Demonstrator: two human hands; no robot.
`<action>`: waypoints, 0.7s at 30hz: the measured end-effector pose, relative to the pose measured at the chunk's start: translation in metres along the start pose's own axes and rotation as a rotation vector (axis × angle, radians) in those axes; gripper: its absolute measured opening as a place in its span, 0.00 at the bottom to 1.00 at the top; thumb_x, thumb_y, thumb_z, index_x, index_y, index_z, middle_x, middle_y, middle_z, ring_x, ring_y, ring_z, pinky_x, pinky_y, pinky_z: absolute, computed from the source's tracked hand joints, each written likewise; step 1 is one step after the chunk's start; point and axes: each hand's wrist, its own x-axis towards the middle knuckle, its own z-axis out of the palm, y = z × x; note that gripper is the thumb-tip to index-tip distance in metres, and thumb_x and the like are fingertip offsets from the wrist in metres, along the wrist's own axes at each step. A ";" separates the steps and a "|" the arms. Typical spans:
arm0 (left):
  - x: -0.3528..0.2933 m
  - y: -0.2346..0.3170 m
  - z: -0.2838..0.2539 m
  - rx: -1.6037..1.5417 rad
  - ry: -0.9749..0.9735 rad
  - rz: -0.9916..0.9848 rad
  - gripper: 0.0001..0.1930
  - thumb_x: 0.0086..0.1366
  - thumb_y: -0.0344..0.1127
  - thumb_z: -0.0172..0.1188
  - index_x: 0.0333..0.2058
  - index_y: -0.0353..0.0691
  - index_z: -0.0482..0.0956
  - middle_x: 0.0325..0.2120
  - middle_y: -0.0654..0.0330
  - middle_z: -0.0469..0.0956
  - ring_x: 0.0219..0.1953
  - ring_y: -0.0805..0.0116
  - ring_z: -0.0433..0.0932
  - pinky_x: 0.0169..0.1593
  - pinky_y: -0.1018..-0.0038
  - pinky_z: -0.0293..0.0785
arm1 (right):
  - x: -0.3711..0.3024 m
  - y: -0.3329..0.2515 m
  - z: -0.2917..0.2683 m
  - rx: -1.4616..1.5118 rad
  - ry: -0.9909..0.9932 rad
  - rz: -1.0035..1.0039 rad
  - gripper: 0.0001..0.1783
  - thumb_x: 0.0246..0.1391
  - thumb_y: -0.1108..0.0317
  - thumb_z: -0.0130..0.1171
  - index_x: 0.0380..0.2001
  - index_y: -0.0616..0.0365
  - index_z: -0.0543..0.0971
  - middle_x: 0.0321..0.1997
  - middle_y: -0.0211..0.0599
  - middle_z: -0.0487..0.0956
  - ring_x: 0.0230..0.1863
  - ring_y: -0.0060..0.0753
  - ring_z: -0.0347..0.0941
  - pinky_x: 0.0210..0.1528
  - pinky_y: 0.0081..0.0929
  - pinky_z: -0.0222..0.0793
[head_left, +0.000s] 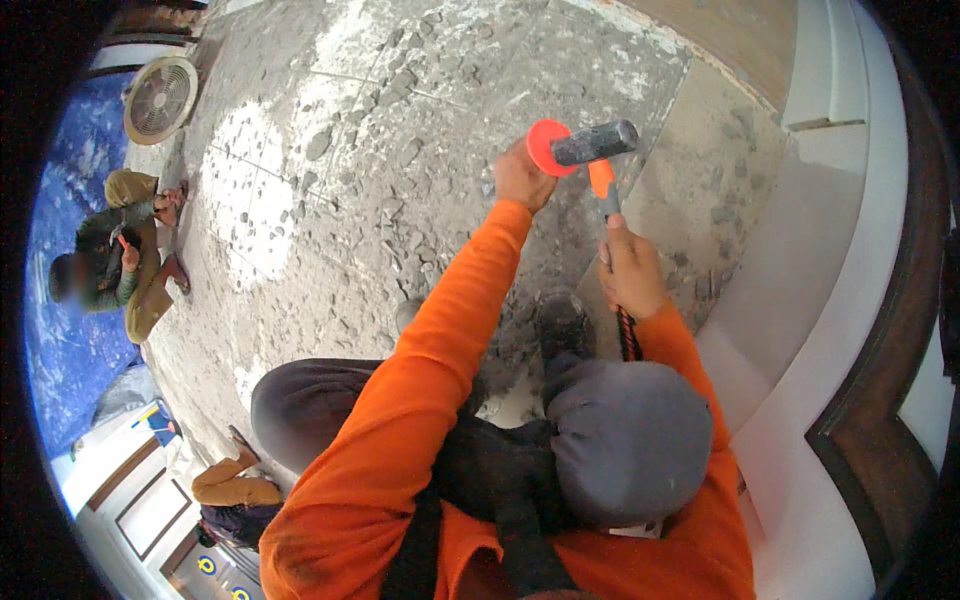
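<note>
Right hand (633, 270): wrapped around hammer (597, 143) handle | Left hand (523, 178): closed on red-guarded tool (545, 147), shaft hidden | Position: both above floor (290, 60), close together; contact unclear | Progress: judged partial; rubble (408, 152) strewn, smoother strip (690, 165) at right apparently unbroken

No words or numbers can be read. Below the blue sheet (75, 370), a grey panel (222, 580) has two round signs on it, both blue and yellow. The upper sign (206, 565) is closer to the blue sheet. The lower sign (241, 594) is farther from it and partly cut off.
</note>
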 end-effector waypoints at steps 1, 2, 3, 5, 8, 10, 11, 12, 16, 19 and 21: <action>-0.001 0.004 -0.004 -0.035 -0.006 -0.007 0.17 0.60 0.42 0.65 0.46 0.44 0.83 0.43 0.54 0.84 0.46 0.55 0.83 0.50 0.66 0.78 | -0.004 -0.005 -0.010 0.027 -0.011 0.034 0.32 0.70 0.37 0.39 0.23 0.54 0.70 0.14 0.28 0.67 0.12 0.23 0.62 0.14 0.24 0.55; -0.005 -0.003 -0.011 0.010 0.007 -0.008 0.17 0.60 0.43 0.66 0.46 0.44 0.83 0.42 0.54 0.84 0.45 0.54 0.84 0.49 0.65 0.78 | -0.013 -0.016 -0.009 0.058 -0.043 0.079 0.33 0.70 0.37 0.39 0.23 0.54 0.70 0.14 0.28 0.67 0.12 0.22 0.63 0.14 0.24 0.55; -0.006 -0.013 -0.014 0.048 0.017 -0.006 0.17 0.60 0.43 0.66 0.46 0.44 0.83 0.42 0.54 0.85 0.45 0.54 0.84 0.48 0.65 0.78 | -0.021 -0.031 -0.005 0.117 0.008 0.044 0.33 0.70 0.37 0.39 0.22 0.53 0.69 0.14 0.28 0.67 0.12 0.22 0.63 0.14 0.24 0.55; -0.004 -0.017 -0.014 0.084 0.041 -0.004 0.16 0.59 0.44 0.66 0.44 0.44 0.83 0.39 0.53 0.84 0.42 0.51 0.83 0.46 0.63 0.79 | -0.032 -0.059 -0.008 0.223 0.130 -0.036 0.33 0.70 0.38 0.39 0.21 0.53 0.69 0.13 0.28 0.66 0.12 0.22 0.63 0.14 0.25 0.55; -0.001 -0.014 -0.023 0.157 0.034 -0.060 0.15 0.59 0.46 0.65 0.41 0.45 0.83 0.36 0.52 0.84 0.40 0.48 0.82 0.43 0.61 0.79 | -0.028 -0.071 -0.014 0.461 0.097 -0.263 0.33 0.70 0.37 0.40 0.22 0.53 0.69 0.13 0.28 0.66 0.10 0.22 0.61 0.14 0.25 0.55; 0.006 -0.009 -0.022 0.250 -0.037 -0.117 0.16 0.61 0.48 0.63 0.44 0.47 0.83 0.38 0.52 0.84 0.42 0.48 0.83 0.43 0.61 0.79 | -0.004 -0.040 -0.010 0.098 0.223 -0.414 0.33 0.69 0.37 0.40 0.23 0.53 0.69 0.12 0.27 0.65 0.10 0.22 0.60 0.13 0.25 0.56; 0.009 -0.009 -0.019 0.209 -0.001 -0.102 0.17 0.61 0.49 0.63 0.44 0.47 0.83 0.38 0.52 0.84 0.42 0.48 0.83 0.43 0.60 0.79 | 0.002 -0.031 -0.007 0.017 0.201 -0.355 0.32 0.70 0.37 0.40 0.23 0.53 0.69 0.12 0.27 0.65 0.10 0.22 0.60 0.13 0.25 0.56; 0.011 -0.011 -0.018 0.175 0.038 -0.091 0.17 0.61 0.49 0.63 0.43 0.47 0.83 0.38 0.52 0.84 0.42 0.48 0.83 0.43 0.60 0.79 | 0.007 -0.024 0.000 -0.064 0.168 -0.300 0.32 0.70 0.37 0.40 0.24 0.53 0.69 0.12 0.27 0.65 0.10 0.22 0.60 0.13 0.25 0.56; 0.011 -0.007 -0.028 0.108 0.112 -0.104 0.18 0.60 0.50 0.63 0.44 0.48 0.83 0.37 0.52 0.84 0.42 0.47 0.83 0.42 0.59 0.78 | 0.001 -0.050 0.002 0.000 -0.045 0.059 0.30 0.70 0.39 0.40 0.24 0.53 0.70 0.12 0.27 0.65 0.10 0.22 0.60 0.13 0.25 0.57; 0.008 -0.022 -0.025 0.182 0.116 -0.093 0.18 0.60 0.50 0.63 0.44 0.48 0.82 0.37 0.51 0.84 0.42 0.47 0.82 0.43 0.58 0.78 | -0.019 -0.096 0.002 0.229 0.082 -0.027 0.29 0.71 0.40 0.40 0.26 0.53 0.71 0.12 0.28 0.64 0.10 0.23 0.60 0.13 0.25 0.57; 0.009 -0.023 -0.022 0.101 0.120 -0.131 0.18 0.60 0.49 0.63 0.44 0.48 0.82 0.37 0.51 0.84 0.41 0.47 0.82 0.43 0.58 0.77 | -0.019 -0.103 0.003 0.276 0.144 -0.176 0.30 0.70 0.40 0.41 0.27 0.53 0.72 0.12 0.28 0.64 0.10 0.23 0.60 0.14 0.25 0.57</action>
